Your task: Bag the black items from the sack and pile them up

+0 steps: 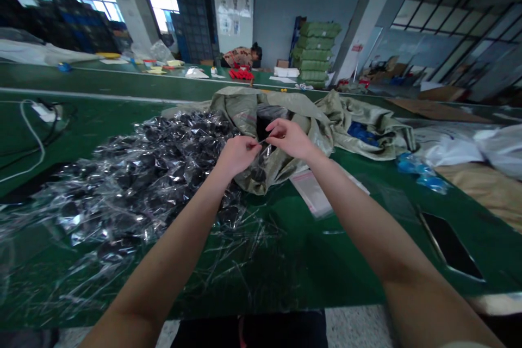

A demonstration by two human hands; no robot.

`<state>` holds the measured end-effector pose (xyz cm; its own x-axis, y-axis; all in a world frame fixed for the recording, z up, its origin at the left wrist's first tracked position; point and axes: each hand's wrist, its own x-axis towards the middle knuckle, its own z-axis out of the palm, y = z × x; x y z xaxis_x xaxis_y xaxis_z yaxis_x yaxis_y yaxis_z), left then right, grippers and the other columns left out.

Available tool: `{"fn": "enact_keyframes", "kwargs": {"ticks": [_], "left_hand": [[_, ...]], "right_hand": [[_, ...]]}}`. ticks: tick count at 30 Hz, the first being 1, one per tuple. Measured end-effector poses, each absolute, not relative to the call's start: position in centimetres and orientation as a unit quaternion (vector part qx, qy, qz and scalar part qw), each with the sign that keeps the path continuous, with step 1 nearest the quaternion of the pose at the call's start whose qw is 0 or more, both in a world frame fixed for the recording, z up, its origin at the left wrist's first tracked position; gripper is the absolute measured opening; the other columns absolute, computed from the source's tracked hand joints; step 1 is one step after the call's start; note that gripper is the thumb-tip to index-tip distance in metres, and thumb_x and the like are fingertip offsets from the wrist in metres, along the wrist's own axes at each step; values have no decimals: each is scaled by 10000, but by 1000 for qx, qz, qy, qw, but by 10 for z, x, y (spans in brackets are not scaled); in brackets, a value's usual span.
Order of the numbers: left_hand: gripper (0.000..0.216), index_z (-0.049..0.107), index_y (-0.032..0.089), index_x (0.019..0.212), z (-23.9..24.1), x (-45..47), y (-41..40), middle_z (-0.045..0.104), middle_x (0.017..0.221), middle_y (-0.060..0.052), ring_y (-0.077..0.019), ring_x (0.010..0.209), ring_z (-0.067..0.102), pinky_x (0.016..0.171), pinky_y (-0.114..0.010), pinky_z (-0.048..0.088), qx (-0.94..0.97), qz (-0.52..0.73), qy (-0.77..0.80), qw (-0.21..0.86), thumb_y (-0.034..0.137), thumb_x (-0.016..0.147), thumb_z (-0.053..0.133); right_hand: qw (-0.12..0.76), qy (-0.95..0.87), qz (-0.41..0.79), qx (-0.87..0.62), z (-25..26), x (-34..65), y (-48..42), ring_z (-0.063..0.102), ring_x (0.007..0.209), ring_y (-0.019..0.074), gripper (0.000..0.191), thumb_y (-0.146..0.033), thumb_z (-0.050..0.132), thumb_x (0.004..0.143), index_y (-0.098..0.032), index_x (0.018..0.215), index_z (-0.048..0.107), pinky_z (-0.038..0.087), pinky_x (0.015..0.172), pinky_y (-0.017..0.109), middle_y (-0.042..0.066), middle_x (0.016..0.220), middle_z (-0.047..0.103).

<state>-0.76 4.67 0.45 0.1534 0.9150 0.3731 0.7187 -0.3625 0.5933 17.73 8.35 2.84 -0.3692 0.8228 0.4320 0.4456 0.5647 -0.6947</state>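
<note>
Just in front of the open mouth of a greenish woven sack (318,130), my two hands work close together. My left hand (240,153) is closed in a pinch on one end of the narrow top edge of a clear plastic bag (268,151). Thumb and forefinger of my right hand (290,138) pinch the other end, its remaining fingers curled loosely. Something dark seems to hang in the bag below, but its kind is unclear. Left of my hands spreads a large heap of dark pieces in clear wrappers (138,174). A stack of flat clear bags (312,193) lies under my right forearm.
Thin clear plastic strips (240,244) litter the green table (326,277) near its front edge. A phone (451,244) and crumpled blue plastic (422,171) lie at right. A power strip (47,111) with cables is at left. Another person (240,57) bends over the far table.
</note>
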Motion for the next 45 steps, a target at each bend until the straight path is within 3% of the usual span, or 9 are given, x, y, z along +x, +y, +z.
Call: {"fn": "enact_keyframes", "kwargs": {"ticks": [3, 7, 14, 21, 25, 33, 37, 41, 45], "left_hand": [[232, 722, 184, 750, -10, -9, 61, 721, 735, -16, -164, 671, 613, 642, -248, 417, 720, 366, 563, 178, 335, 819, 561], [230, 710, 175, 707, -30, -11, 77, 700, 689, -9, -152, 635, 590, 622, -244, 405, 688, 371, 591, 198, 324, 795, 558], [263, 707, 170, 700, -40, -18, 85, 690, 671, -23, -159, 621, 583, 588, -250, 389, 674, 393, 581, 234, 388, 777, 581], [326, 697, 166, 684, -37, -24, 84, 638, 609, -10, -138, 549, 502, 535, -250, 337, 683, 389, 561, 258, 435, 793, 549], [340, 697, 168, 682, -34, -27, 82, 596, 568, 4, -129, 518, 458, 513, -248, 310, 679, 385, 570, 257, 451, 795, 546], [316, 688, 156, 675, -32, -26, 80, 546, 561, 20, -106, 524, 413, 526, -241, 297, 693, 386, 557, 246, 400, 814, 545], [331, 692, 152, 684, -36, -25, 85, 580, 594, 11, -107, 553, 443, 550, -237, 325, 697, 384, 554, 244, 412, 822, 541], [384, 691, 146, 695, -42, -26, 90, 616, 623, -10, -104, 547, 452, 539, -235, 334, 668, 423, 561, 245, 469, 833, 536], [494, 731, 128, 876, -43, -25, 89, 701, 753, -56, -70, 445, 364, 466, -239, 281, 645, 420, 542, 337, 547, 869, 470]], "right_hand": [[432, -751, 245, -435, 7, 178, 90, 631, 713, 158, 211, -299, 678, 713, -186, 879, 611, 493, 696, 283, 0, 777, 682], [527, -671, 195, -484, -35, 175, 80, 607, 751, 163, 238, -443, 556, 836, -209, 826, 596, 498, 737, 292, 16, 806, 660], [525, -636, 292, -485, -90, 169, 76, 645, 834, 181, 210, -298, 562, 790, -201, 962, 634, 515, 815, 331, 44, 928, 697], [522, -622, 352, -466, -93, 159, 85, 658, 793, 192, 227, -405, 625, 778, -198, 856, 678, 526, 782, 334, 32, 823, 712], [559, -596, 324, -477, -98, 158, 77, 642, 790, 187, 175, -381, 613, 780, -218, 841, 629, 528, 767, 324, 23, 838, 687], [541, -663, 283, -432, -99, 157, 71, 606, 799, 182, 153, -364, 614, 797, -216, 789, 650, 510, 739, 317, 34, 878, 634], [554, -646, 299, -432, -98, 156, 74, 615, 863, 195, 136, -345, 608, 776, -216, 731, 600, 529, 766, 330, 44, 899, 633], [623, -547, 375, -415, -100, 155, 76, 657, 891, 183, 105, -317, 567, 783, -224, 751, 532, 565, 802, 341, 38, 938, 653], [673, -458, 423, -399, -95, 155, 79, 700, 860, 198, 193, -389, 599, 794, -223, 781, 501, 601, 703, 341, 27, 887, 655]]}}
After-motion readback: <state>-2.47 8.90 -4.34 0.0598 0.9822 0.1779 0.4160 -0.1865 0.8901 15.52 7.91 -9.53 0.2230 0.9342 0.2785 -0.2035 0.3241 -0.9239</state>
